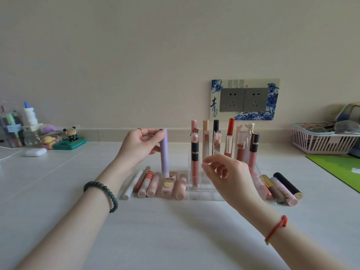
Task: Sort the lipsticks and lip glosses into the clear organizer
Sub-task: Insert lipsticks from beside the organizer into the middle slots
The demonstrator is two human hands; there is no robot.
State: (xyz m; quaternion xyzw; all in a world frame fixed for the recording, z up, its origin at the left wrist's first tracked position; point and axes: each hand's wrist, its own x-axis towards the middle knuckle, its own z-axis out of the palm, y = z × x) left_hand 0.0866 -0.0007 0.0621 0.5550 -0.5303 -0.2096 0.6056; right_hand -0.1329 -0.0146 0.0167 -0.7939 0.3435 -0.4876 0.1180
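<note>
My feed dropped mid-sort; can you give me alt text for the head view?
The left hand holds a lilac tube upright above lipsticks lying on the white table, beside the partly filled clear organizer. The right hand hovers at the organizer's front, fingers pinched, apparently empty.

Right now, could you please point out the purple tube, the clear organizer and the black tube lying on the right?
purple tube (164, 152): head view, middle of its barrel, below the left hand.
clear organizer (204, 193): head view, empty front compartments.
black tube (286, 184): head view, middle of its body.

A pink basket (321, 142) sits right, figurines (71, 134) left.
</note>
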